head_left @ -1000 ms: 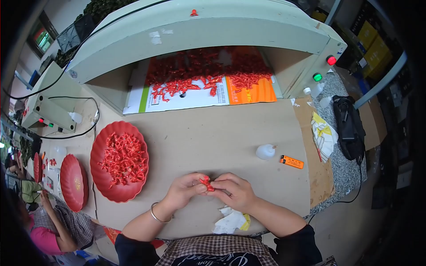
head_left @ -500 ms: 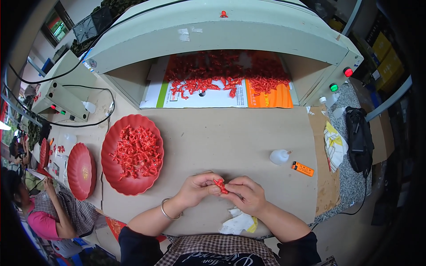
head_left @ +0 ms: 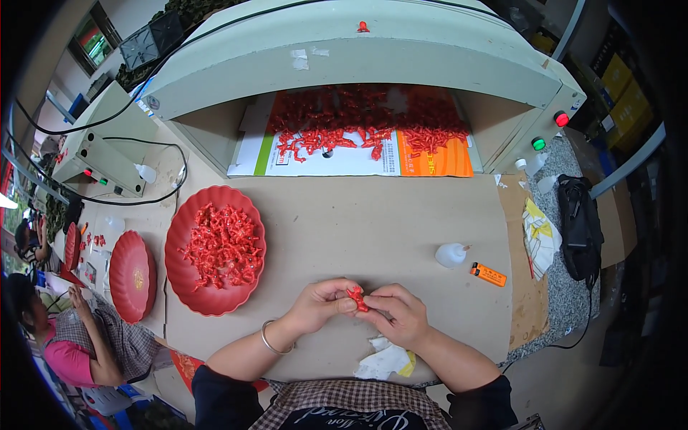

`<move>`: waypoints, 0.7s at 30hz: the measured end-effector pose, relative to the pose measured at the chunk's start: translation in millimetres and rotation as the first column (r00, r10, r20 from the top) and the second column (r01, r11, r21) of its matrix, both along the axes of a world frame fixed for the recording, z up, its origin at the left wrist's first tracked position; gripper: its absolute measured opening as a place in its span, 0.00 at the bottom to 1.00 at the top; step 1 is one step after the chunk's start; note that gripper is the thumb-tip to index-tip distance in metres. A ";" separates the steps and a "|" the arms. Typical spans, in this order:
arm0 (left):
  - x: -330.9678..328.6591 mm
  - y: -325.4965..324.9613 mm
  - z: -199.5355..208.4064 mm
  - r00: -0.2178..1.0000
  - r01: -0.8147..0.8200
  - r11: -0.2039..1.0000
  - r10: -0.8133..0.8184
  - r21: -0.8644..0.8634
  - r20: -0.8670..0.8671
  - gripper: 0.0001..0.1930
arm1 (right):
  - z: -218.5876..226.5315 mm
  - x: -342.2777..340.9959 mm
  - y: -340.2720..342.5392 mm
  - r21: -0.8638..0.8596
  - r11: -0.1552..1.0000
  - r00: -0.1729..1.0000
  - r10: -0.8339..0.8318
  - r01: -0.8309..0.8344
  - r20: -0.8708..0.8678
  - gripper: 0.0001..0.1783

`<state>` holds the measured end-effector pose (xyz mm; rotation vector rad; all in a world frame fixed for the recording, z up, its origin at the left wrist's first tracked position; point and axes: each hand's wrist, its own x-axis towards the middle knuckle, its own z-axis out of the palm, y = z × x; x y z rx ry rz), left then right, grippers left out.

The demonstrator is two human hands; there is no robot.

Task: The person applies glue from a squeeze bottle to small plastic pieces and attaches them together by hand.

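Between my two hands is a small glossy red figurine point(head_left: 357, 298), held just above the table near its front edge. My left hand point(head_left: 319, 304) pinches one side of it with thumb and index finger. From the other side the fingertips of my right hand point(head_left: 398, 312) close on it too. The fingers cover part of its shape. Left of my hands, a red scalloped bowl point(head_left: 179, 247) holds a heap of similar red figurines point(head_left: 223, 247). Many more red pieces point(head_left: 330, 132) lie on printed cardboard inside the pale cabinet point(head_left: 358, 64) at the back.
A small translucent bottle point(head_left: 451, 255) and an orange lighter point(head_left: 489, 274) are to the right. A crumpled white and yellow cloth point(head_left: 385, 360) lies by my right forearm. Another red bowl point(head_left: 132, 279) stands at left, near a seated co-worker point(head_left: 86, 344). A black bag point(head_left: 580, 226) sits far right.
My hands stay in nearly the same place, and the figurine has turned slightly between the fingers. At left, the co-worker's hand has shifted a little.
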<state>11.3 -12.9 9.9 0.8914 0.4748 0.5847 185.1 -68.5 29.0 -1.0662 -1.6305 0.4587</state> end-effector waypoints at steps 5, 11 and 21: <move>5.2 -2.1 0.1 0.998 -0.012 0.999 0.015 -0.049 0.068 0.14 | 1.2 0.4 -0.4 0.018 0.999 0.998 -0.030 0.030 0.049 0.15; 8.0 -4.0 1.0 0.982 -0.039 0.984 0.070 -0.175 0.174 0.17 | 3.5 -5.0 -0.3 0.078 0.992 0.989 -0.108 0.100 0.097 0.16; 6.7 -1.8 4.7 0.977 -0.079 0.950 0.133 -0.302 0.164 0.18 | 9.7 -4.1 0.6 0.071 0.992 0.972 -0.116 0.103 0.203 0.17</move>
